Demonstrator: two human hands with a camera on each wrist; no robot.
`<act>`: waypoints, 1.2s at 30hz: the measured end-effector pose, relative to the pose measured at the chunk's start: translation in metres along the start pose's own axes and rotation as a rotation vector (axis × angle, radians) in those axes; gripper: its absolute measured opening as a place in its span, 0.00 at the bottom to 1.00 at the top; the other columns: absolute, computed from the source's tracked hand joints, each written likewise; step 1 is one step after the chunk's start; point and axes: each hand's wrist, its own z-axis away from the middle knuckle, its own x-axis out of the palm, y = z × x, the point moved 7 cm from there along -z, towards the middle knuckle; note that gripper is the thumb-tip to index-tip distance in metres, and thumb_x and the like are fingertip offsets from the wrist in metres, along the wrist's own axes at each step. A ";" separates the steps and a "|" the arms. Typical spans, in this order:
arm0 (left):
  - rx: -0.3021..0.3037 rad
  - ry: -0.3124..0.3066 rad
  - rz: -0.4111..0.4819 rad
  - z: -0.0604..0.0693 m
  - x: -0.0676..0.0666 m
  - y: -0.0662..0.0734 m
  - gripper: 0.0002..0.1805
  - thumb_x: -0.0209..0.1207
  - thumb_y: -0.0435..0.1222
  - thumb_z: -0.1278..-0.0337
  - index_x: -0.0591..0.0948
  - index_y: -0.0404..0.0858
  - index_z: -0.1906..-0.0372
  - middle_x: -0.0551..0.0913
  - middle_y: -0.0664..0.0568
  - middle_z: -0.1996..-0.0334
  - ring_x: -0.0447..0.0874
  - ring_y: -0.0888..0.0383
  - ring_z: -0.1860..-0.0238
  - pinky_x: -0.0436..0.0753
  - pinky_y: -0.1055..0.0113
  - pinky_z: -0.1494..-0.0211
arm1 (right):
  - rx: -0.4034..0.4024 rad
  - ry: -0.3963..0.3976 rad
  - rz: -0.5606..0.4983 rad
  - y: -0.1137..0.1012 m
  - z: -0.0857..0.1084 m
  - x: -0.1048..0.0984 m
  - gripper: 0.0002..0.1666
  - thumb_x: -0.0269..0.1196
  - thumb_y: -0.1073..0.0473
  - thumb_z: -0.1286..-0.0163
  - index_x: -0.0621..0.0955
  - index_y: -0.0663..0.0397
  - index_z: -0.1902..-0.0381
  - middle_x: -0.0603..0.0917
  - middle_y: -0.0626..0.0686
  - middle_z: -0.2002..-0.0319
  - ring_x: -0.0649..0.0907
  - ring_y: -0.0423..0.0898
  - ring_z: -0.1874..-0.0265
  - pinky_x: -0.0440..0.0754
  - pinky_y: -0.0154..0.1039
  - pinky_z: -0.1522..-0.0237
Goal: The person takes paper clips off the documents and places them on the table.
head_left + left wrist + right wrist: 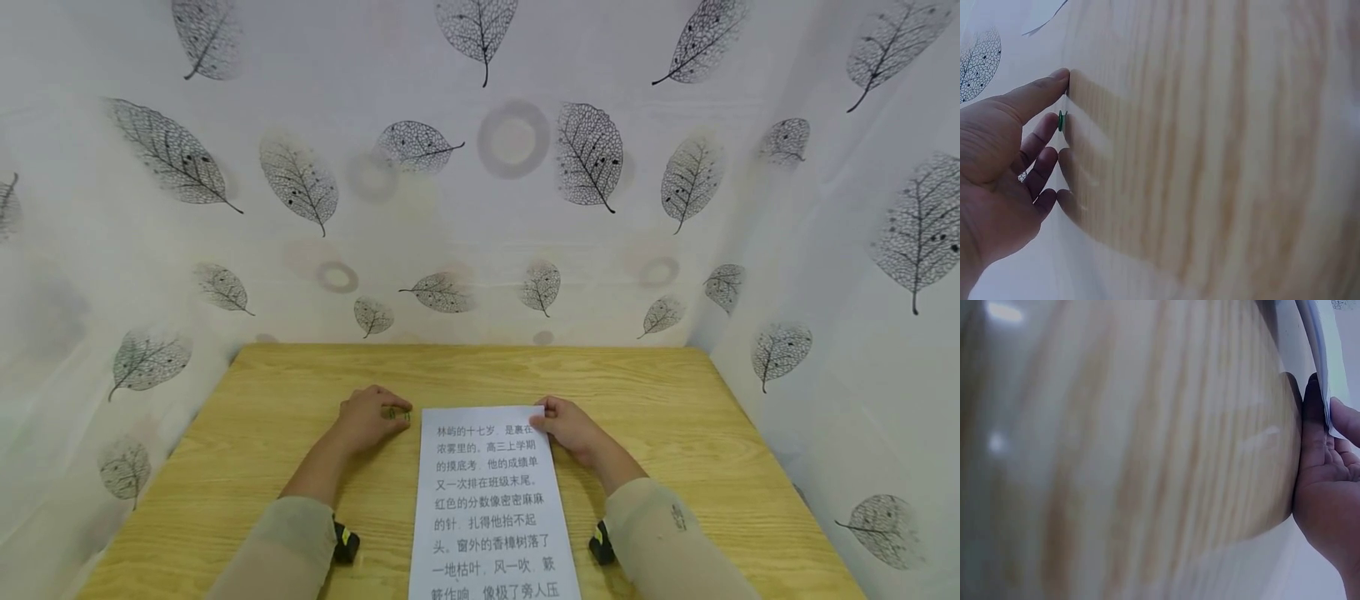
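Note:
A white sheet of paper [487,500] printed with large black Chinese characters lies on the wooden table; its lower end runs out of the head view. At its top right corner, my right hand [573,429] pinches the paper between thumb and fingers. In the right wrist view that hand [1329,469] has fingers under the paper edge [1321,356]. Left of the sheet, apart from it, my left hand [371,418] rests its fingertips on the table. Small green wire pieces, seemingly paper clips [407,416], lie between its spread thumb and forefinger; one green clip [1061,120] shows beside a fingertip.
The wooden table [225,467] reaches back to a pale curtain [480,225] with a dark leaf print, which also hangs at both sides. Black straps or camera mounts [345,543] sit at the wrists by the beige sleeves [281,542].

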 end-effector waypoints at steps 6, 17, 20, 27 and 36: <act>0.007 0.017 0.008 0.001 0.000 0.001 0.23 0.71 0.48 0.32 0.87 0.50 0.35 0.83 0.42 0.31 0.74 0.33 0.27 0.64 0.27 0.23 | -0.005 0.027 0.017 0.002 -0.001 0.000 0.10 0.60 0.64 0.18 0.80 0.63 0.45 0.91 0.56 0.54 0.88 0.43 0.60 0.84 0.34 0.55; -0.021 0.057 0.135 0.006 -0.007 0.006 0.24 0.58 0.36 0.26 0.80 0.47 0.28 0.81 0.42 0.29 0.73 0.34 0.25 0.61 0.24 0.21 | -0.052 0.286 0.289 -0.015 0.008 0.006 0.08 0.63 0.64 0.22 0.83 0.59 0.49 0.87 0.58 0.53 0.84 0.50 0.56 0.83 0.42 0.52; -0.014 0.083 0.194 0.008 -0.013 0.011 0.29 0.55 0.33 0.28 0.76 0.46 0.24 0.81 0.43 0.29 0.73 0.35 0.25 0.60 0.24 0.21 | -0.081 0.341 0.390 -0.026 0.011 0.008 0.09 0.63 0.63 0.22 0.83 0.59 0.48 0.88 0.59 0.48 0.86 0.53 0.49 0.87 0.49 0.43; 0.018 0.099 0.225 0.013 -0.018 0.019 0.30 0.53 0.28 0.27 0.74 0.43 0.23 0.80 0.42 0.31 0.75 0.38 0.28 0.73 0.31 0.25 | -0.071 0.347 0.562 -0.035 0.012 0.005 0.09 0.63 0.62 0.22 0.84 0.58 0.49 0.89 0.58 0.53 0.86 0.51 0.57 0.88 0.45 0.52; 0.013 0.075 0.249 0.014 -0.014 0.020 0.27 0.52 0.28 0.24 0.75 0.41 0.25 0.80 0.41 0.32 0.76 0.37 0.28 0.77 0.34 0.26 | -0.029 0.283 0.681 -0.027 0.001 0.003 0.16 0.67 0.62 0.25 0.83 0.61 0.43 0.88 0.59 0.52 0.85 0.50 0.59 0.87 0.45 0.53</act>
